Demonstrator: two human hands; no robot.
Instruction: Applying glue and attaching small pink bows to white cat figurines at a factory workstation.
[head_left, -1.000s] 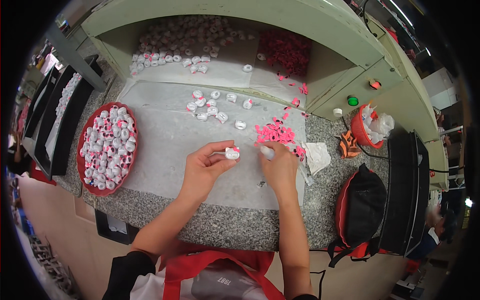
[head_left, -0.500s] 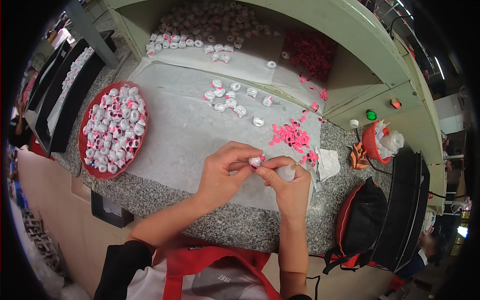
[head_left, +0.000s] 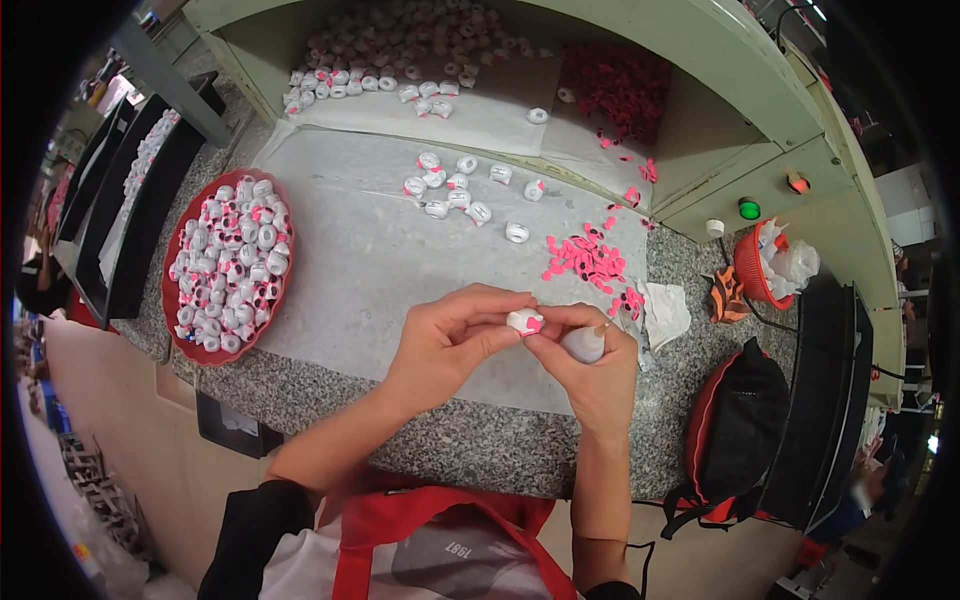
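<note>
Between my two hands, above the paper-covered worktop, is a small rounded white piece with pink parts (head_left: 526, 321). My left hand (head_left: 450, 340) pinches it from the left with thumb and fingertips. From the other side, the thumb and index finger of my right hand (head_left: 592, 375) press on it. A small whitish squeeze bottle (head_left: 584, 345) with a thin tip is tucked in the right hand's curled fingers. Beyond my hands lie several similar white pieces (head_left: 458, 198), and nearer the right hand a scatter of small pink pieces (head_left: 590, 260), some dark-centred.
A red tray (head_left: 283, 310) heaped with white-and-pink pieces stands at left. Under the green shelf (head_left: 700, 55) are more white pieces and a dark pink heap (head_left: 615, 90). To the right are crumpled white paper (head_left: 666, 315), a red basket (head_left: 747, 270) and a black bag (head_left: 738, 430).
The small white piece has been turned between my fingers, so a pink patch now shows on its right side. Both hands keep their grip, and the squeeze bottle stays in my right hand.
</note>
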